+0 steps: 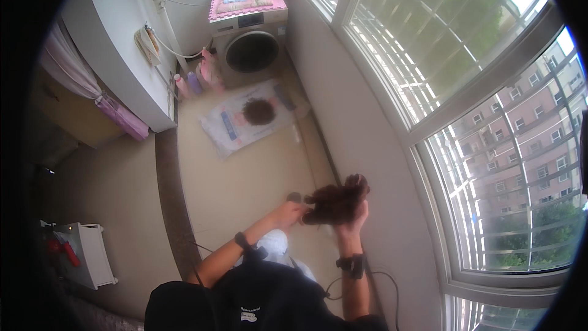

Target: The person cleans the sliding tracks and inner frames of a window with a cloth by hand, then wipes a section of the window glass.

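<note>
My right hand (354, 220) supports a dark brown, soft-looking object (333, 204) from its right and lower side. Blur hides its exact kind; it has several rounded lobes and looks fuzzy. At its left edge is my left hand (293, 214), fingers bent towards it; whether they grip it is not clear. Just above the left fingers shows a small dark round thing (294, 197). Farther ahead, a white printed plastic sheet or bag (225, 135) lies flat on the tiled floor, bearing a round heap of dark brown material (259, 111).
A front-loading washing machine (251, 50) stands at the far end, with bottles (195, 82) on the floor to its left. Barred windows (427, 55) line the right wall. To the left are a dark threshold strip (170, 184), a tied curtain (117, 115) and a white cart (94, 253).
</note>
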Demonstrator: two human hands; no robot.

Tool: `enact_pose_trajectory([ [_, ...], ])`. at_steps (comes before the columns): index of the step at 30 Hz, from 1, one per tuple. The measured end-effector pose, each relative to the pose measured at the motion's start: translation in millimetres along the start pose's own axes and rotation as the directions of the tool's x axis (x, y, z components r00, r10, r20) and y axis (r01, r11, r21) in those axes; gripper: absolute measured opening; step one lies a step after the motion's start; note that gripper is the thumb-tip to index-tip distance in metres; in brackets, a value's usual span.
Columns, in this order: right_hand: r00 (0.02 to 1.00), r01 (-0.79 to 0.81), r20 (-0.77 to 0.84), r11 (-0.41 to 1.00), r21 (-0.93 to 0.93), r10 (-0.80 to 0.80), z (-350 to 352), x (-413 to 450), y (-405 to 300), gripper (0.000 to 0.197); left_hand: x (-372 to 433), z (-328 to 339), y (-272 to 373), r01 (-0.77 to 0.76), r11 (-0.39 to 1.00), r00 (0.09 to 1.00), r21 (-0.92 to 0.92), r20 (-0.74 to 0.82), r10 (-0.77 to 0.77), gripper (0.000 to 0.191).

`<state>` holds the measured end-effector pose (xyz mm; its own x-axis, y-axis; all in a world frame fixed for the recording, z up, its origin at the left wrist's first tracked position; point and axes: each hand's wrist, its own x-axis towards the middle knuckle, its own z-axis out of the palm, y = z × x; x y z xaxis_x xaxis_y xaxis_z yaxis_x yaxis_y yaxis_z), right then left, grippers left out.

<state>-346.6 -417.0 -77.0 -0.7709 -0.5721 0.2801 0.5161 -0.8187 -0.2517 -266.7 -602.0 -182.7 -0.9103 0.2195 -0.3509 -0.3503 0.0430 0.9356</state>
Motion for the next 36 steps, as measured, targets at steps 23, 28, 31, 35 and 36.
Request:
enact_pose_trajectory([
  [23,0.653,-0.756,-0.439,0.561,-0.337,0.617,-17.1,99.2,421.9,0.051,-239.6,-329.4,-23.5,-0.277,0.951,0.895,-0.134,-0.397,0.204,0.027],
  [28,0.573,-0.797,-0.425,0.597,-0.092,0.7,-21.9,136.3,518.1,0.072,-282.4,-423.8,-3.1,-0.231,0.959,0.911,-0.163,-0.383,0.154,0.034],
  [31,0.544,-0.782,-0.369,0.615,0.102,0.753,-3.3,172.7,542.7,0.079,-279.4,-471.6,-28.5,-0.197,0.977,0.928,0.075,-0.308,0.211,0.032],
  [35,0.506,-0.859,-0.37,0.493,-0.137,0.779,-11.3,223.9,571.6,0.066,-256.7,-517.5,-39.5,-0.01,0.907,0.939,0.421,-0.307,0.153,0.041],
  [36,0.479,-0.875,-0.404,0.461,-0.15,0.779,-16.5,235.4,583.1,0.064,-250.8,-528.3,-33.3,0.047,0.874,0.945,0.484,-0.305,0.119,0.043],
])
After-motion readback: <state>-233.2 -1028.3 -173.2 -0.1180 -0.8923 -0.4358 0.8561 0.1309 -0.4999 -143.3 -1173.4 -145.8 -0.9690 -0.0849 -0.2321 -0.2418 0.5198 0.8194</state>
